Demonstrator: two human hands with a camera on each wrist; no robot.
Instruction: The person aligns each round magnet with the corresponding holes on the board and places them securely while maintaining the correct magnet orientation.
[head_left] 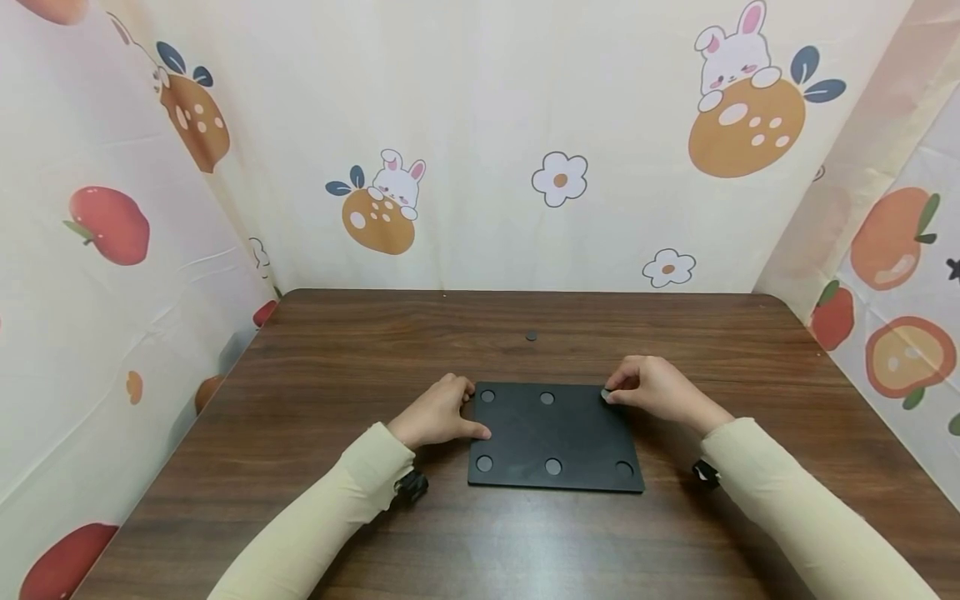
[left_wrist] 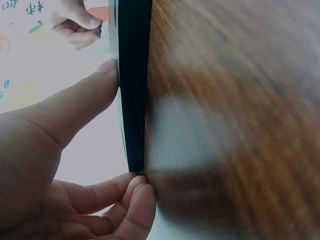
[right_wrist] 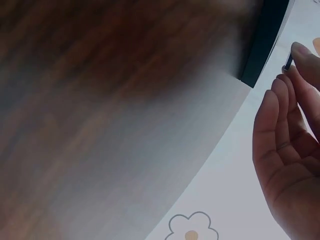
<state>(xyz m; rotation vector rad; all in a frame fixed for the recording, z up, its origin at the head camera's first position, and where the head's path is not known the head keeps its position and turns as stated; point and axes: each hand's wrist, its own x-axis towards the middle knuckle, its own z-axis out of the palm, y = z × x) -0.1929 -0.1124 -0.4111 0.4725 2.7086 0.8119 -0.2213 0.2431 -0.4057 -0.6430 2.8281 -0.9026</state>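
A flat black board lies on the table, with several round recesses along its far and near edges. The near right recess looks darker than the others. At the board's left side, my left hand grips it, thumb on the top face and curled fingers at the far left corner. Between thumb and index finger my right hand pinches a small thin dark disc, tilted over the far right corner. Behind the board, a similar small dark disc lies flat on the table.
The brown wood-grain table extends around the board on all sides. A curtain printed with rabbits, fruit and flowers hangs behind the table and along both sides. Dark camera mounts sit on both wrists, close over the table.
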